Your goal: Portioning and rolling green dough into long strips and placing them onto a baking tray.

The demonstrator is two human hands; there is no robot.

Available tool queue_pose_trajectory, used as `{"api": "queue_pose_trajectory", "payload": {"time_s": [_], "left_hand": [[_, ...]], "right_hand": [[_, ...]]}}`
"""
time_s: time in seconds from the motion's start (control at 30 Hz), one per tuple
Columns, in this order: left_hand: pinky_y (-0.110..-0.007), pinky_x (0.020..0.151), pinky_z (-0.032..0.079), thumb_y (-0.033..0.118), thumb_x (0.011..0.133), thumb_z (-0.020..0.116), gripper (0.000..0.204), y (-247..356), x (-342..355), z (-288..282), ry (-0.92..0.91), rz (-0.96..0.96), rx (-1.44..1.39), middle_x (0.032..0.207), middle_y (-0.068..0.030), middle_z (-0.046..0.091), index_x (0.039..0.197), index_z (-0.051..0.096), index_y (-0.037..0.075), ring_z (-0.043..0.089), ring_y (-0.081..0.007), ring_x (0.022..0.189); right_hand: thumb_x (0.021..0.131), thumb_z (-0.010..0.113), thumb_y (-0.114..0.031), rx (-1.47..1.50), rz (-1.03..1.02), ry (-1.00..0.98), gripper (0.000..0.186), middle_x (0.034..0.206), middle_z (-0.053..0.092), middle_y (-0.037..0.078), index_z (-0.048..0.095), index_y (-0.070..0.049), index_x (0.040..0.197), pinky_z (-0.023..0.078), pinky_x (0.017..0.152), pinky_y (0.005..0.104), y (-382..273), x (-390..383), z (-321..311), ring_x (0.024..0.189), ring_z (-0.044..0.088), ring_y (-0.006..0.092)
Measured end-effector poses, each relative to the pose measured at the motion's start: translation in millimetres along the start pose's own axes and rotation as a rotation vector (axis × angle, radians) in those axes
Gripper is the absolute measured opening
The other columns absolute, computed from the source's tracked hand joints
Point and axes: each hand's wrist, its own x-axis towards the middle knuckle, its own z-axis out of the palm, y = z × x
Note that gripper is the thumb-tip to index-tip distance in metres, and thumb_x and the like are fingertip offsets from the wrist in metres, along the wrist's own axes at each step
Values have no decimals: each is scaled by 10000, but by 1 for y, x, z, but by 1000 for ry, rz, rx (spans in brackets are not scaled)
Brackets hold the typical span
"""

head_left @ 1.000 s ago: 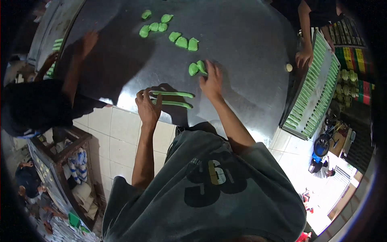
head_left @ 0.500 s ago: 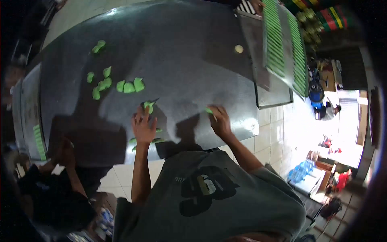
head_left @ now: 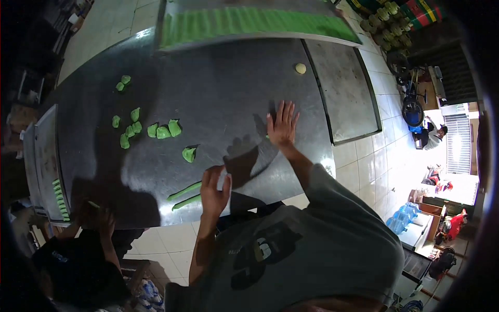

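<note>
My right hand is open, its fingers spread palm down over the dark metal table; a bit of green dough shows at its left edge. My left hand is held at the near edge with fingers apart and nothing visible in them. Beside it lie two thin green dough ropes, partly behind the hand. A single green dough lump sits a little farther off. To its left, a row of three lumps and a loose cluster of several more rest on the table.
Across the far edge is a tray with rows of green dough strips. An empty-looking metal tray adjoins the table at right, near a pale dough ball. At left, a co-worker's hands work by another tray holding green strips.
The strip-filled tray has swung from the far right to across the far edge. My left hand has drawn back from the single lump; my right hand has reached farther forward and flattened.
</note>
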Motion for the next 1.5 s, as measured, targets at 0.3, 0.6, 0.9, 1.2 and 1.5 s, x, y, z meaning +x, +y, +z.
{"api": "queue_pose_trajectory", "payload": {"time_s": [0.3, 0.6, 0.9, 1.2, 1.5], "left_hand": [[-406, 848, 520, 169, 879, 705, 247, 41, -39, 57, -98, 33, -35, 1040, -147, 675, 1085, 677, 37, 643, -350, 975], [-489, 1135, 290, 351, 965, 614, 616, 51, -85, 157, 26, 19, 4, 1494, -188, 415, 1454, 423, 28, 339, -382, 1405], [-467, 1226, 26, 518, 1033, 264, 718, 32, -58, 227, 85, -273, 545, 1652, -164, 101, 1566, 208, 40, 68, -273, 1534], [-520, 1205, 129, 496, 993, 417, 676, 6, -43, 174, 52, 138, 590, 1634, -187, 152, 1532, 326, 97, 156, -329, 1507], [-442, 880, 487, 247, 942, 605, 257, -12, -90, 150, -334, 45, 253, 1149, -122, 572, 1164, 674, 136, 582, -326, 1058]], "right_hand": [[1010, 371, -495, -203, -387, -260, 718, 1618, 107, 270, 227, -65, 1567, 58, 1163, 654, 21, -102, -35, 1507, 90, 424], [1004, 376, -519, -69, -471, -3, 763, 1609, 124, 289, 217, -18, 1557, 36, 1197, 595, 16, -78, -28, 1503, 101, 431], [1045, 332, -382, 309, -612, -404, 667, 1620, 100, 271, 179, 22, 1553, 33, 1199, 580, 103, -188, -46, 1502, 65, 456], [1005, 447, -369, 0, -500, -178, 681, 1602, 199, 261, 261, 29, 1525, 92, 1183, 599, 103, -145, -49, 1495, 135, 442], [829, 758, -108, 574, -429, -339, 224, 883, 660, 88, 711, -66, 1044, 530, 697, 327, 141, -168, -84, 805, 655, 227]]}}
